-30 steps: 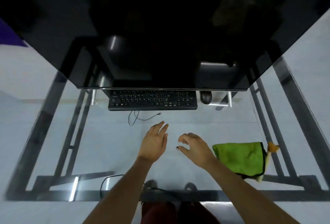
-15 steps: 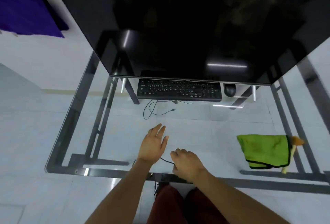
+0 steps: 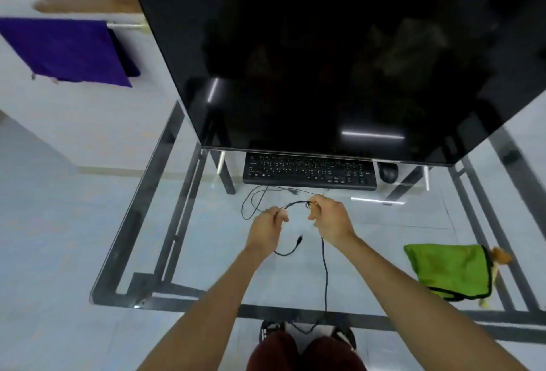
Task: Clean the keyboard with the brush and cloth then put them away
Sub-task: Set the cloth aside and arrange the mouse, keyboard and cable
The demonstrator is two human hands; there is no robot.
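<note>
No readable brand or label anywhere; key legends on the keyboard (image 3: 309, 172) too small and blurred to read.

Both forearms extended forward over the glass tabletop (image 3: 206, 252), hands side by side just in front of the keyboard, apart from it. Left hand (image 3: 267, 230) clenched round a thin black cable (image 3: 325, 267), knuckles up, fingers curled. Right hand (image 3: 332, 221) pinching the same cable at thumb and fingertips, wrist slightly higher. Short arc of cable spans between the two hands. One free end with a plug (image 3: 300, 239) dangling below the left hand; long run dropping from the right hand down toward the near tabletop edge. A second thin cable loop (image 3: 251, 202) lying on the glass just in front of the keyboard.

Keyboard black, flat on the tabletop, tucked partly under the lower edge of a large dark monitor (image 3: 325, 60). Black mouse (image 3: 388, 172) just right of the keyboard.

Green cloth (image 3: 449, 270) with dark edging folded at the right near corner of the tabletop, well apart from both hands. Brush (image 3: 497, 261) lying along the cloth's right edge, partly hidden by it; only an orange-brown tuft and pale handle end visible.

Purple fabric (image 3: 65, 48) at far left, off the tabletop. Dark red trousers (image 3: 304, 353) at bottom edge.
</note>
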